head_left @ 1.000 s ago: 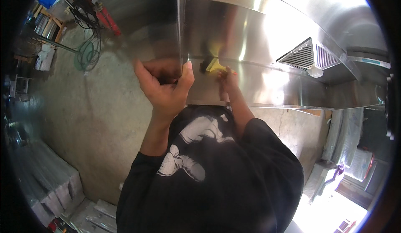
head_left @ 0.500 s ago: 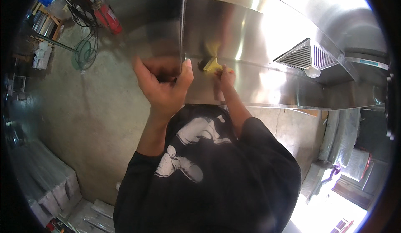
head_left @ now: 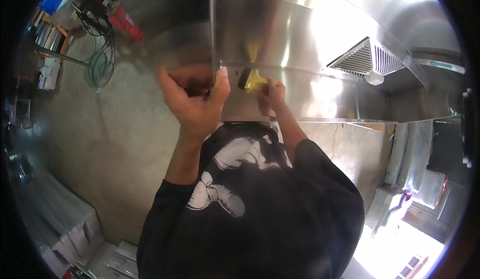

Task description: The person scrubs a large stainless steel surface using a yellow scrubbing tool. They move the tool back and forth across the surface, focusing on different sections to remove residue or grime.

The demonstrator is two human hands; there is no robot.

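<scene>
Holding the Yellow Tool in the Right Hand

The yellow tool is extending leftward from the right hand, its long axis running roughly crosswise and its dark head facing the left hand. The right hand is the nearer one: its thumb and fingers are pinching the handle end. The dark head is lying between the hands, clear of the left one; its contact with the steel panel is not showing clearly.

Pose: the right forearm is running down and to the right from its hand. The left hand is holding thumb and fingers spread, its thumb standing just beside the upright edge; whether it is pressing the metal cannot be told. A louvred vent is sitting well to the right of the right hand, slightly farther up.
</scene>
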